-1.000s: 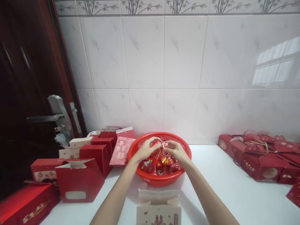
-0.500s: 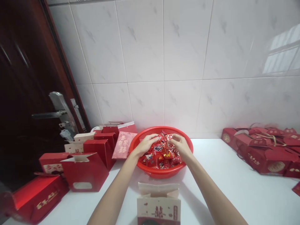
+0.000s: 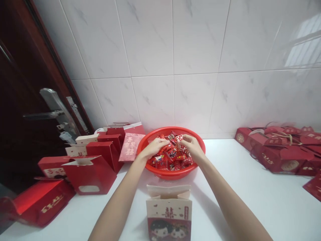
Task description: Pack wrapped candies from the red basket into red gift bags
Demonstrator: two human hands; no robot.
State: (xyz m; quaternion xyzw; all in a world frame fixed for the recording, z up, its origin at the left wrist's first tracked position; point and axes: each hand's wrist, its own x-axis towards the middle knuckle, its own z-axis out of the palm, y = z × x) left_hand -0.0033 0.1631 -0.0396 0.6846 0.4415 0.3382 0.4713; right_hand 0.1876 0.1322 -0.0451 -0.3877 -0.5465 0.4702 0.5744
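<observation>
A red plastic basket [image 3: 165, 175] full of wrapped candies [image 3: 173, 154] stands in the middle of the table. Inside its left half, my left hand [image 3: 155, 147] has its fingers closed on a red-wrapped candy [image 3: 165, 146]. Across from it, my right hand [image 3: 192, 147] pinches a red-and-white patterned candy [image 3: 180, 138] between thumb and fingers. Nearer to me, between my forearms, an upright cream-and-red paper gift box [image 3: 169, 209] has its top flaps raised and apart. The inside of that box is mostly hidden.
Several red gift boxes [image 3: 87, 179] and a pink printed box [image 3: 130, 147] stand to the left on the white table [image 3: 220, 187]. More red boxes [image 3: 283, 154] are grouped at the right. Behind is a tiled wall [image 3: 195, 100], with a dark door [image 3: 27, 140] at the far left.
My view has tilted down slightly, so more of the front gift box shows. My left hand has drawn a little leftward from the pile's middle; my right hand keeps its patterned candy.
</observation>
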